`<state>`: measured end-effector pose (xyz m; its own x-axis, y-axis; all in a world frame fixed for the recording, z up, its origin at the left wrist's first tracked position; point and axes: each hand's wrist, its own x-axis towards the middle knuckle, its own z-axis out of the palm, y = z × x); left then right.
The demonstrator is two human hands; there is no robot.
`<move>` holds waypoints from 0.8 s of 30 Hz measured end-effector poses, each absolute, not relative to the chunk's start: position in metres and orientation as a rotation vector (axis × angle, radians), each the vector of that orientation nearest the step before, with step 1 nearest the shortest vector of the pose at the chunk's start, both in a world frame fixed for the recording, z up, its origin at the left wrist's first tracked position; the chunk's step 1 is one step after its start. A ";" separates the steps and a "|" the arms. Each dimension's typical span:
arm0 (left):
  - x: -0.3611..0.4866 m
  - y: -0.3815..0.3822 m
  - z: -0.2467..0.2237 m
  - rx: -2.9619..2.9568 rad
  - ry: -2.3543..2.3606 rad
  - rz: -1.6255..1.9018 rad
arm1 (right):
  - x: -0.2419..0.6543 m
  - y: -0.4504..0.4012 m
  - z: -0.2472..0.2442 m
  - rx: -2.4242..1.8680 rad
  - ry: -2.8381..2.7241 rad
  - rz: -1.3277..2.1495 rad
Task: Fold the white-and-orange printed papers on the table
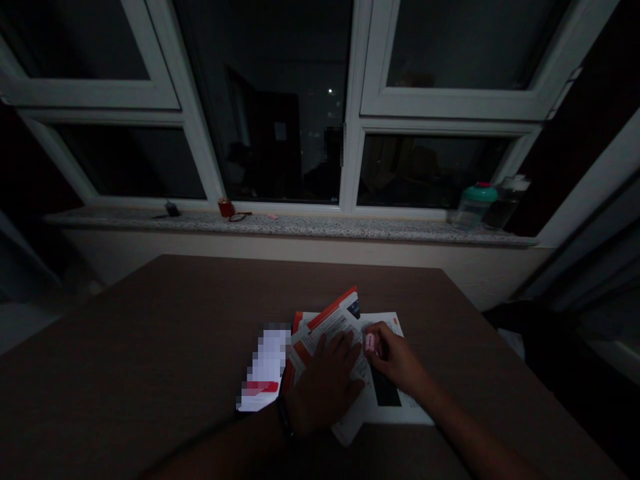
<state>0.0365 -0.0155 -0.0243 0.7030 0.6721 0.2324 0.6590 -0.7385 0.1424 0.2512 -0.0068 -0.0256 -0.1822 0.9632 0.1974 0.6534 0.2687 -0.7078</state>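
Observation:
Printed sheets with orange edges lie on the brown table, one page folded over at an angle. My left hand presses flat on the folded page with its fingers spread and a dark band at the wrist. Just to its right, my right hand pinches a small pink object between thumb and fingers, over the sheets. A lit phone, partly blurred out, lies left of the paper, beside my left forearm.
Behind the brown table runs a speckled windowsill under dark windows. On it stand a small red jar, a small dark item, a teal-lidded bottle and another clear bottle.

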 end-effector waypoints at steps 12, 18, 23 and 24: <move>0.039 -0.013 -0.030 2.850 1.115 0.464 | 0.251 -0.014 -0.019 -1.348 -2.000 0.829; 0.039 -0.014 -0.027 2.861 1.132 0.447 | 0.247 -0.006 -0.024 -1.456 -1.977 0.702; 0.040 -0.014 -0.024 2.856 1.102 0.442 | 0.247 -0.007 -0.022 -1.445 -2.044 0.622; 0.040 -0.014 -0.023 2.855 1.095 0.443 | 0.248 -0.008 -0.021 -1.429 -2.067 0.616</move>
<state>0.0400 -0.0137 -0.0234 0.7077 0.6622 0.2463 0.6473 -0.7474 0.1494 0.2479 -0.0079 -0.0209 -0.2858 0.9418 0.1769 0.6913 0.3305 -0.6425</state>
